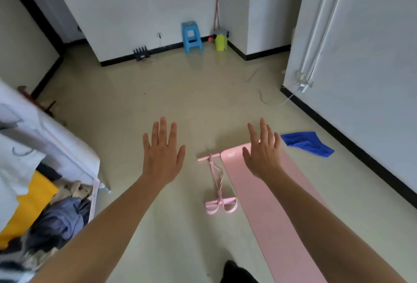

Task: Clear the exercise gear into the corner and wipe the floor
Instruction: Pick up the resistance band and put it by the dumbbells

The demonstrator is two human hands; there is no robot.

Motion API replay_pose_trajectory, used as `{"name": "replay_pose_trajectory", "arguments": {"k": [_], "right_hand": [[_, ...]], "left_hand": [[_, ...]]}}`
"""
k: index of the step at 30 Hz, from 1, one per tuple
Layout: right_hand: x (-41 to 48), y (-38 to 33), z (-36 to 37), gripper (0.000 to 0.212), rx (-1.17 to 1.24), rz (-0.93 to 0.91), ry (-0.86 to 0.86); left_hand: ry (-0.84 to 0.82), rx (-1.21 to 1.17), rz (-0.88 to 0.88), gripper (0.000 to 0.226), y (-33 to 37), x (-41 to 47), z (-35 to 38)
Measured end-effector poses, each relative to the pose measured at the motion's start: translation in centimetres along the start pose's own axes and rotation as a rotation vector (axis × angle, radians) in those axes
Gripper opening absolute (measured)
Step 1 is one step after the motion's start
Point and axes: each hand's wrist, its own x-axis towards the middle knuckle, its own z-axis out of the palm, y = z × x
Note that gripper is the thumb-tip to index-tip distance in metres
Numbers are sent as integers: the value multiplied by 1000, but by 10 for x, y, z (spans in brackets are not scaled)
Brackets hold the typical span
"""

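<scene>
Pale floor carries the pink mat, unrolled toward five o'clock, pedal puller just beside it at nine o'clock, blue cloth near its two o'clock, likely kept for wiping. Left hand and right hand hover above, fingers spread, holding nothing, seemingly about to gather.

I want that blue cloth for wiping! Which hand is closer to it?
Right. The right hand is over the mat's far end, just left of the cloth. The left hand is farther left, beyond the pink pull band.
</scene>
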Motion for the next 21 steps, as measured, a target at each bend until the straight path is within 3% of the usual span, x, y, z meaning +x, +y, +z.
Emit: {"name": "replay_pose_trajectory", "arguments": {"k": [10,21], "right_hand": [[184,-33,38,71,-105,104,-22],[273,-83,131,71,-133,630,-74]], "left_hand": [[15,-41,216,67,-66,222,89],[-170,-118,719,68,-89,437,216]]}}
